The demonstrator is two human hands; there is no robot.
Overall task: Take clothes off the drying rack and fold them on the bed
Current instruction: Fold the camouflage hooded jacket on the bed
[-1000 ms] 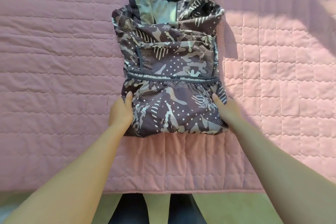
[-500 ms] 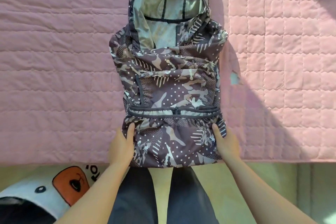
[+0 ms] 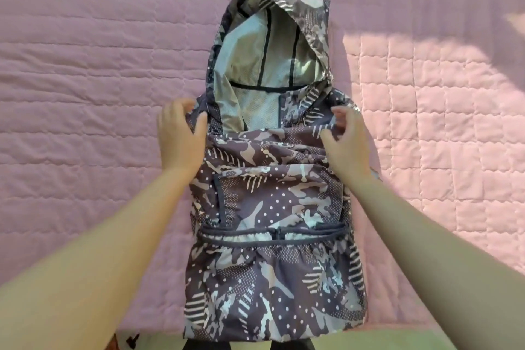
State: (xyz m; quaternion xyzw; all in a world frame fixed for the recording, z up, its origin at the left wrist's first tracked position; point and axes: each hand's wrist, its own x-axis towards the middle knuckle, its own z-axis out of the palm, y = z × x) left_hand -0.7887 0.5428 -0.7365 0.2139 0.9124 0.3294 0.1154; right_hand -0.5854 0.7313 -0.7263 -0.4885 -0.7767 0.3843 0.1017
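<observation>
While the hooded jacket (image 3: 270, 207) lies flat on the pink quilted bed (image 3: 85, 94) at the centre of the frame, its hood (image 3: 270, 45) points toward the top edge and its hem reaches the bed's near edge at the bottom. Left grip (image 3: 181, 136): fingers and thumb curled on the jacket's shoulder, left of centre. Right grip (image 3: 348, 145): curled on the opposite shoulder, right of centre.

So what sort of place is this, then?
Probably a bedroom: a pink quilted bedspread covers what looks like a bed, a hooded jacket lies on it for folding, and floor shows at the near edge.
</observation>
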